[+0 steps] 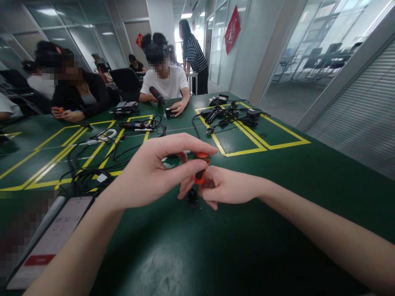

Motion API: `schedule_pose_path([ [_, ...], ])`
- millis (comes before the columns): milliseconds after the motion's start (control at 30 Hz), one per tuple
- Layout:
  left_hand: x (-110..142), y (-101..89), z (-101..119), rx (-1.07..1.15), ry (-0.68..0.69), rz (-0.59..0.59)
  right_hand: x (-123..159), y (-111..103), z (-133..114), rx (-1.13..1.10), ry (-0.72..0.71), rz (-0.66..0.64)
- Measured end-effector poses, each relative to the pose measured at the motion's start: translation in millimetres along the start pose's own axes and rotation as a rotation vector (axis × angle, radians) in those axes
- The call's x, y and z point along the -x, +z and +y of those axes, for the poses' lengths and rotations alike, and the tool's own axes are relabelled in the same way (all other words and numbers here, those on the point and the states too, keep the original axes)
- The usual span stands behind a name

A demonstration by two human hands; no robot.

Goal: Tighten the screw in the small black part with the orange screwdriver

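In the middle of the head view, an orange-and-black screwdriver [200, 176] is held roughly upright above the green table. My left hand [160, 168] pinches its handle near the top between thumb and fingers, the index finger stretched over the end. Close against the handle's lower part, my right hand [230, 185] has its fingers curled round it. The screwdriver's shaft and tip are hidden by the fingers. Directly below stands a small black round part [193, 198] with a wider base, resting on the table; whether the tip touches it I cannot tell.
A phone [52, 242] lies by my left forearm. Black cables [89, 176] tangle at left, and more cables and adapters [230, 114] lie within yellow tape outlines at right. Across the table [277, 176], one person holds a power screwdriver [157, 95]; another sits at left.
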State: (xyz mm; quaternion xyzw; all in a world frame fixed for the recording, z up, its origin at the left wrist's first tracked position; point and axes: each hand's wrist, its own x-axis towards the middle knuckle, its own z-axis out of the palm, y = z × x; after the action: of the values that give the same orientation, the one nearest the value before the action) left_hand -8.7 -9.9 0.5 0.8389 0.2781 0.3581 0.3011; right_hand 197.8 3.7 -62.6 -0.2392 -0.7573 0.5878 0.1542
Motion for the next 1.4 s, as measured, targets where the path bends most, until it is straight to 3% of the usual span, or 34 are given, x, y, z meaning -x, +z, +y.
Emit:
schedule_pose_path([
  [167, -5, 0.1, 5, -0.009, -0.025, -0.003, 3, -9, 20, 0.359, -0.040, 0.074],
  [233, -8, 2.1, 4, 0.049, -0.096, -0.005, 1, -9, 29, 0.430, -0.040, 0.039],
  [367, -15, 8.1, -1, 0.208, -0.273, -0.047, 0, -2, 39, 0.373, 0.056, -0.028],
  [467, -19, 10.4, -5, 0.303, -0.307, -0.116, 2, 2, 41, 0.308, 0.070, 0.001],
  [600, -20, 8.9, -7, 0.337, -0.325, -0.166, 6, 6, 46, 0.311, 0.064, 0.099],
  [800, -20, 1.0, -12, 0.447, -0.346, -0.154, 14, 10, 58, 0.460, 0.165, 0.288],
  [1067, -21, 0.3, -21, 0.662, -0.422, -0.169, 36, 9, 60, 0.672, 0.050, 0.269],
  [1400, -22, 5.0, -20, 0.670, -0.419, -0.219, 33, 17, 75, 0.624, 0.034, 0.412],
])
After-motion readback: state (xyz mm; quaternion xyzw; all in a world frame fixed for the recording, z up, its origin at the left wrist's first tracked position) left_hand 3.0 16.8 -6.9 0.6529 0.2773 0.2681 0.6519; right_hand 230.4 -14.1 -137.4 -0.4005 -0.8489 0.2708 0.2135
